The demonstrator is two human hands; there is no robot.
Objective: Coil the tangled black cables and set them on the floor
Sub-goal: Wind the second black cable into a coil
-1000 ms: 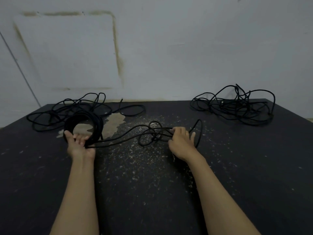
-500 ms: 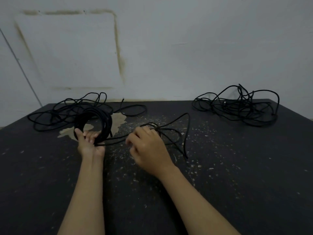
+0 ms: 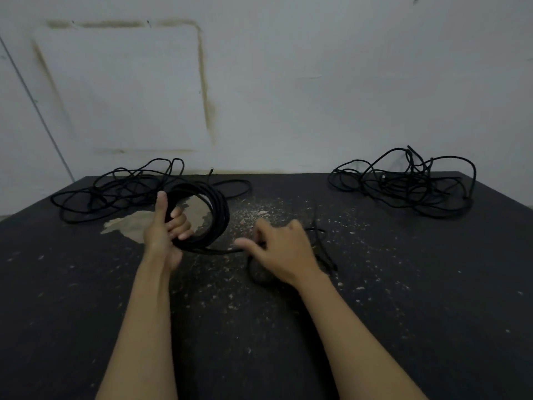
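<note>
While left hand [image 3: 165, 232] grips part-wound coil [image 3: 212, 215], right hand [image 3: 281, 249] pinches its loose tail [image 3: 323, 243]; two tangled heaps beyond hands, left heap [image 3: 115, 192], right heap [image 3: 403, 189], wait uncoiled on bench [image 3: 403, 313].

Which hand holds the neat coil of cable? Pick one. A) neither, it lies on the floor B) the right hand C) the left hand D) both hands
C: the left hand has its fingers curled round the coil, while the right hand pinches the loose strand beside it.
</note>
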